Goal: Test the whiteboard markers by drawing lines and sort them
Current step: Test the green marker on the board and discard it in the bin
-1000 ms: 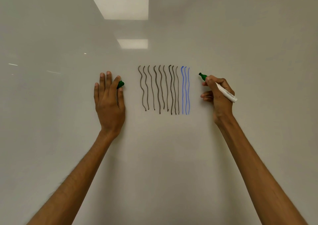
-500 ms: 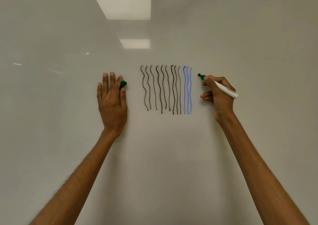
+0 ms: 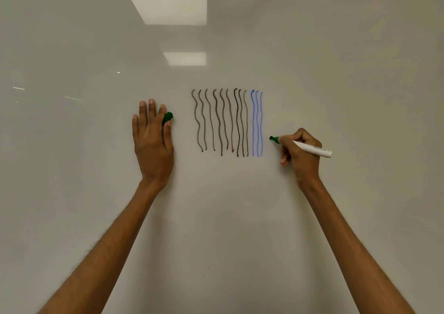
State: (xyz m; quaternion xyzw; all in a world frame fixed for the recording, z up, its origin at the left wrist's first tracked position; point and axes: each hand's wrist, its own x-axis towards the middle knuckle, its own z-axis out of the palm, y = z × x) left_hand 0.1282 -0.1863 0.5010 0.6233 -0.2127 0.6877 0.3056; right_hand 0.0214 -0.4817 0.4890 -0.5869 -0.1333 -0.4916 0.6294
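Twelve wavy strokes are showing on the whiteboard (image 3: 336,78), nine black lines (image 3: 217,121) and three blue lines (image 3: 253,123), and the person is testing a green marker (image 3: 311,148). The right grip (image 3: 300,153) is clamping curled fingers round the white barrel, pen-fashion, with the green tip poking out to its left, near the blue lines and about halfway down them. No green stroke is showing by the tip, and I cannot tell whether it is touching the board. The left grip (image 3: 152,140) is lying flat against the board, with the strokes sitting between the two grips, and it is pinching the green cap (image 3: 168,117) between thumb and forefinger. To do this step well, I would say the tip is needing firm, even contact and a slow, full-height pull just right of the blue, leaving a gap so that even a faint trace is reading clearly before the marker is being sorted.
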